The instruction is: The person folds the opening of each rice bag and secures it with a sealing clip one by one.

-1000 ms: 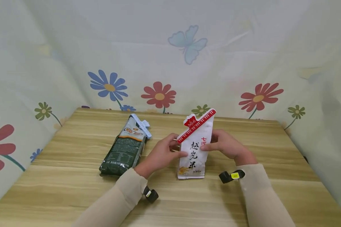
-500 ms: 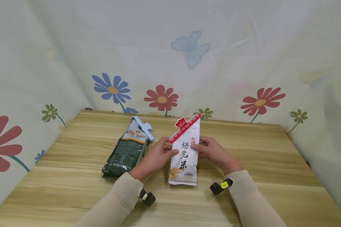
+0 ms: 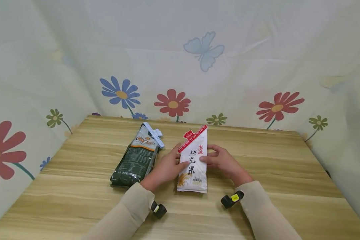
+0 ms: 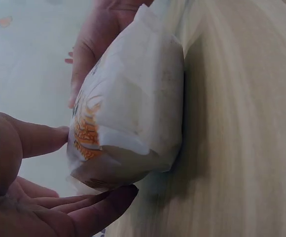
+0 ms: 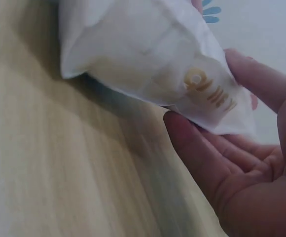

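Observation:
A white rice bag (image 3: 199,173) is held between my two hands near the middle of the table. A red sealing clip (image 3: 193,138) runs slantwise across its upper left corner. My left hand (image 3: 169,165) grips the bag's left side, thumb on the printed front and fingers beneath in the left wrist view. On the opposite side, my right hand (image 3: 225,163) pinches the bag between thumb and fingers; the right wrist view shows its thumb (image 5: 261,79) on top. The bag tilts back low over the wood, and I cannot tell how much of it touches the table.
To the left lies a dark green and silver packet (image 3: 135,163) with a pale blue sealing clip (image 3: 153,135) on its top corner, close to my left forearm. The wooden table (image 3: 282,206) ends at a flower-printed curtain (image 3: 243,60) behind and at the sides.
Both hands have carried the white rice bag leftward and lowered it. Its clipped top has tipped back, so it lies flatter than before. The green packet stays in place; the head view has shifted slightly.

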Motion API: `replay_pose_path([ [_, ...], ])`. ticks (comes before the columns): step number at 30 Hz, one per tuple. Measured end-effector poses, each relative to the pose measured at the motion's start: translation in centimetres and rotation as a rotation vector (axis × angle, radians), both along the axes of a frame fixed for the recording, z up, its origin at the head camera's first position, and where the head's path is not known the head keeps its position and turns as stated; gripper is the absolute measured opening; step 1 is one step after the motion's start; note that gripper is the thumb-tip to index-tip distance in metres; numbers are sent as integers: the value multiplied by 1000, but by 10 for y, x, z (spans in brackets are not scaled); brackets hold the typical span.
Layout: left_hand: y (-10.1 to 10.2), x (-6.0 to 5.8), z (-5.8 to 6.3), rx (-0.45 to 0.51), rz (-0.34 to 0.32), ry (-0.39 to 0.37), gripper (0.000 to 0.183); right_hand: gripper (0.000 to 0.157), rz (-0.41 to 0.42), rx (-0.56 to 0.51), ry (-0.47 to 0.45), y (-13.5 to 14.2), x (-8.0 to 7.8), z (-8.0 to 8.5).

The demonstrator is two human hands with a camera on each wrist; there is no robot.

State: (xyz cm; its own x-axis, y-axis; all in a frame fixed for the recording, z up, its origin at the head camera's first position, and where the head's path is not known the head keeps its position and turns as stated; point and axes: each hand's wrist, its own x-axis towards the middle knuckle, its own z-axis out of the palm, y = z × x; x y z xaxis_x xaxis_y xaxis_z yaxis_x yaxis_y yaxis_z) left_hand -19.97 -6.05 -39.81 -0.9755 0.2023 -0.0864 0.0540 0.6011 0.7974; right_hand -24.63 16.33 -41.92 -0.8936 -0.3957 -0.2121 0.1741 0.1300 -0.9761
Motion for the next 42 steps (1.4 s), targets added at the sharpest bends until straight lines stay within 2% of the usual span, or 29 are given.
replay_pose_path([
  [5, 3, 4, 2, -56, -40, -27, 68, 65, -38, 112, 10, -2, 2, -2],
  [9, 6, 7, 4, -147, -54, -25, 64, 62, -61, 192, 18, -2, 2, -1],
  [15, 9, 9, 5, -219, -55, -3, 58, 66, -64, 230, 22, -2, 2, -1],
  [27, 8, 10, 5, -238, -69, -47, 57, 74, -71, 241, 5, -2, 3, -4],
  [39, 2, 10, 13, -261, -123, -71, 63, 74, -77, 291, 40, 0, 2, -6],
  [42, 1, 9, 18, -281, -147, -48, 62, 72, -92, 339, 76, 5, 3, -2],
])
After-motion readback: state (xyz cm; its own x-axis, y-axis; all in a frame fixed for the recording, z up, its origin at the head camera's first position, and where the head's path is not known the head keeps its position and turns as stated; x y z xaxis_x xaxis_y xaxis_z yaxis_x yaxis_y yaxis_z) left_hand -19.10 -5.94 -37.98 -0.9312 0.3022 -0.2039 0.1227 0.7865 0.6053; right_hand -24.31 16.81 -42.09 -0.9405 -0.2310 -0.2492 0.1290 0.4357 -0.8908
